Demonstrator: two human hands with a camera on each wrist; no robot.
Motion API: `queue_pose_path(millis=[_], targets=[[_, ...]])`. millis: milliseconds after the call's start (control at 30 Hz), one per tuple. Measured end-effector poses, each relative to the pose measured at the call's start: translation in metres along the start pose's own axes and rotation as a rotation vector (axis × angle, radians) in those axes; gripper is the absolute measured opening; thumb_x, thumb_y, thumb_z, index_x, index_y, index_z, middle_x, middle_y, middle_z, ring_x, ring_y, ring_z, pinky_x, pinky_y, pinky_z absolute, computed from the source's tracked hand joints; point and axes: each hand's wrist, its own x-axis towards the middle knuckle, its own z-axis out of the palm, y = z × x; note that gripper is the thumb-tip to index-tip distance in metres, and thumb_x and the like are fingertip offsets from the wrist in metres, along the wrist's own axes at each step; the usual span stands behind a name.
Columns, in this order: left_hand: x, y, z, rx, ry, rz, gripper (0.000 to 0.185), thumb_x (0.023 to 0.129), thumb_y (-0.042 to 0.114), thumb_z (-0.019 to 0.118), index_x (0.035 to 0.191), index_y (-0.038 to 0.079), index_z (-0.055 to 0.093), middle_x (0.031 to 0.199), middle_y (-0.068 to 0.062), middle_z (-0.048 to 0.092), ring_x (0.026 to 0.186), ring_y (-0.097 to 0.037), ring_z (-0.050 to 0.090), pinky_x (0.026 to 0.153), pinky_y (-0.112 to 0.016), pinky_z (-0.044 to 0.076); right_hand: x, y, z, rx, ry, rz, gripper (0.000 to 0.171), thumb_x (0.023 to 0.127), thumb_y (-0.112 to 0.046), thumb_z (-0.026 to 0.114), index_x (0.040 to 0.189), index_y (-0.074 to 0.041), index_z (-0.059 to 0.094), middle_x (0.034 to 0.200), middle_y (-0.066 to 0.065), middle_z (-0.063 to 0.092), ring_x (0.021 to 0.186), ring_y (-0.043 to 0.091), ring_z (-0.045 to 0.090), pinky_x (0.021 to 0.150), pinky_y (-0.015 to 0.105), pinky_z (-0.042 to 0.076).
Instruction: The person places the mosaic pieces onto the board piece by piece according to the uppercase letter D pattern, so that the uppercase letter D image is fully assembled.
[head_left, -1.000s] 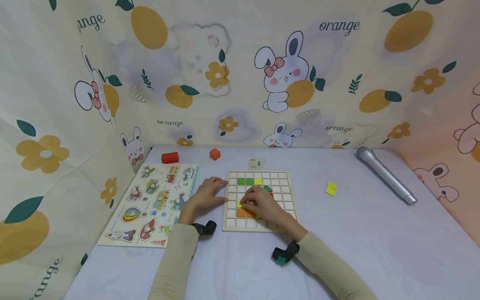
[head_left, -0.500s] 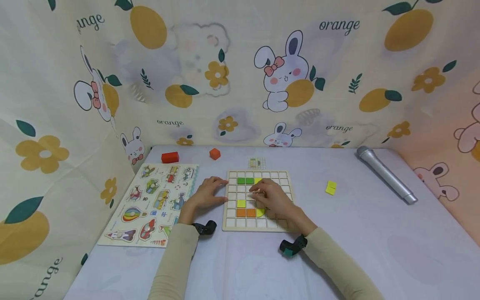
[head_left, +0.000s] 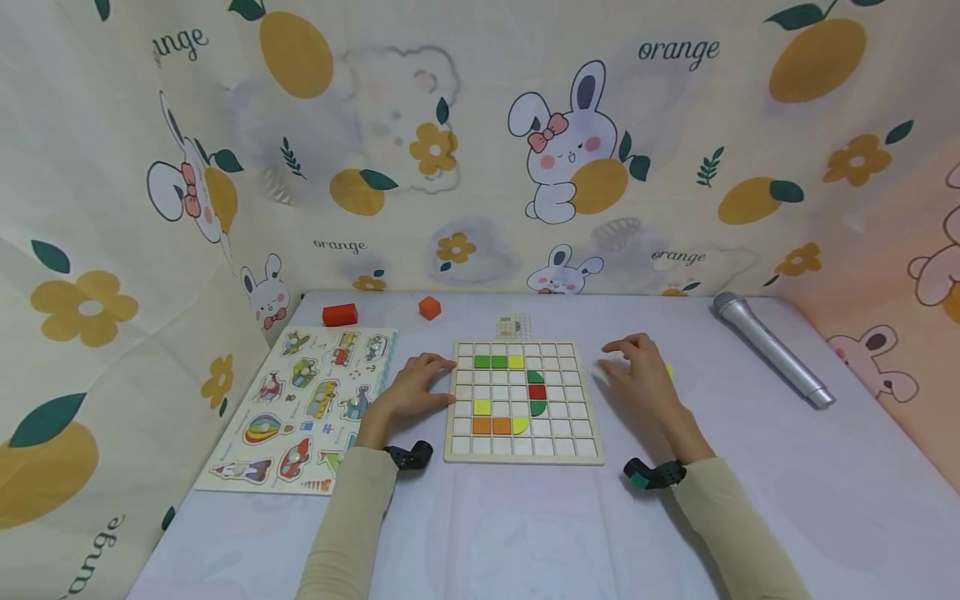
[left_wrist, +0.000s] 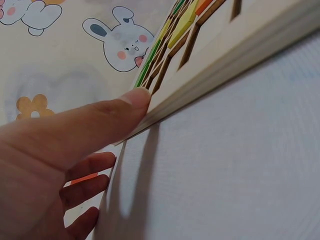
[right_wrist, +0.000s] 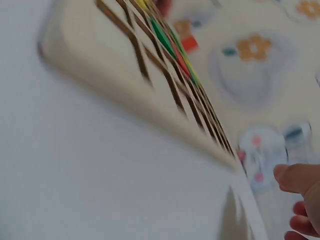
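Note:
A wooden grid board [head_left: 525, 454] lies in the middle of the table. It holds two green squares [head_left: 491, 362], a yellow square [head_left: 516, 362], a red square [head_left: 537, 392] between two green half-rounds, orange squares [head_left: 492, 426] and a yellow quarter-round [head_left: 520, 426]. My left hand [head_left: 418, 385] rests flat against the board's left edge, and its thumb [left_wrist: 105, 117] touches the board's side [left_wrist: 225, 75]. My right hand [head_left: 636, 369] hovers just right of the board with relaxed fingers. It covers most of a yellow piece [head_left: 669, 372] and holds nothing that I can see. The right wrist view is blurred.
A picture puzzle board [head_left: 307, 404] lies left of the grid board. A red block [head_left: 340, 314], an orange cube [head_left: 429, 307] and a small pattern card [head_left: 513, 326] sit near the back. A silver microphone [head_left: 772, 348] lies at the right. Printed cloth walls enclose the table.
My right hand left the board and swung right to the loose yellow piece. That uncovered the red and green pieces and the yellow quarter-round beside the orange squares. The left hand stayed put.

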Motion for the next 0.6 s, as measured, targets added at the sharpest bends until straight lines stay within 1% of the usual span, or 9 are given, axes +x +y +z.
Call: queue_pose_path(millis=[100,200,300,433,600], targets=[[0.0,0.0,0.0,0.006,0.002,-0.004,0.063,0.082,0.035,0.07,0.138,0.02,0.046,0.141,-0.006,0.039,0.131,-0.025,0.031,0.108,-0.046,0.03,-0.005,0.018,-0.011,-0.024,0.064,0.056,0.027,0.086,-0.015,0.067,0.107,0.001,0.063,0.106,0.021,0.045,0.096,0.033,0.043,0.079,0.047,0.038],[-0.001,0.0,0.001,0.003,0.005,-0.006,0.062,0.081,0.034,0.07,0.137,0.02,0.046,0.14,-0.006,0.039,0.131,-0.025,0.031,0.108,-0.046,0.03,-0.01,0.032,-0.02,-0.053,0.081,0.114,0.031,0.087,-0.017,0.066,0.109,0.004,0.061,0.107,0.024,0.044,0.098,0.036,0.043,0.079,0.049,0.039],[-0.001,0.0,0.001,-0.002,0.008,-0.007,0.062,0.081,0.033,0.071,0.137,0.02,0.047,0.14,-0.005,0.04,0.131,-0.025,0.031,0.108,-0.046,0.03,-0.014,0.041,-0.028,-0.087,0.062,0.169,0.037,0.088,-0.023,0.064,0.112,0.005,0.058,0.107,0.026,0.044,0.097,0.038,0.043,0.078,0.051,0.04],[-0.001,0.001,0.0,-0.005,0.007,-0.012,0.061,0.081,0.033,0.071,0.137,0.02,0.047,0.14,-0.005,0.04,0.131,-0.024,0.031,0.109,-0.045,0.029,-0.017,0.048,-0.032,-0.136,0.019,0.23,0.047,0.089,-0.033,0.061,0.113,0.007,0.055,0.105,0.027,0.046,0.092,0.039,0.044,0.072,0.051,0.041],[-0.001,0.0,0.001,-0.003,0.008,-0.015,0.061,0.081,0.033,0.071,0.136,0.021,0.047,0.14,-0.004,0.04,0.131,-0.024,0.031,0.108,-0.045,0.03,-0.019,0.054,-0.034,-0.196,-0.006,0.272,0.05,0.089,-0.037,0.059,0.111,0.007,0.055,0.1,0.029,0.051,0.086,0.039,0.046,0.066,0.049,0.041]])
